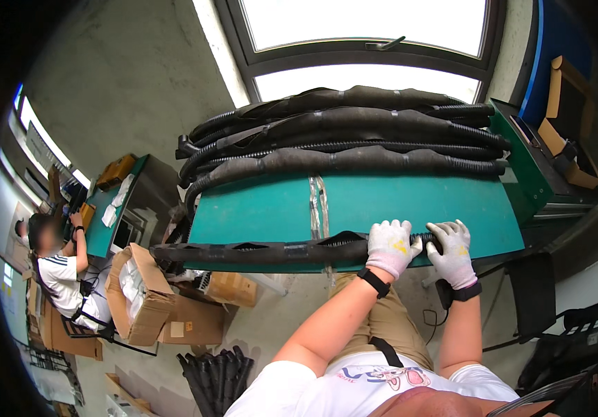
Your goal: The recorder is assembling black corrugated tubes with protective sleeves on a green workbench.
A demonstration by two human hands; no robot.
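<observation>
A long black corrugated hose in a dark fabric sleeve [271, 251] lies along the near edge of the green tabletop [424, 201]. Toward its right end, my left hand [391, 247], in a white glove, is closed around the sleeved part. Just to the right, my right hand [452, 254], also gloved, grips the end of the hose, whose ridges show between the two hands. The palms' undersides and the hose's very tip are hidden. Gaps in the sleeve bare the ridged hose left of my left hand.
Several sleeved hoses [341, 128] are piled along the table's far side, under a window. Clear strips [319, 208] cross the tabletop. At left stand cardboard boxes [150, 295], and a person [63, 267] sits at another bench. More black hoses [216, 379] lie on the floor.
</observation>
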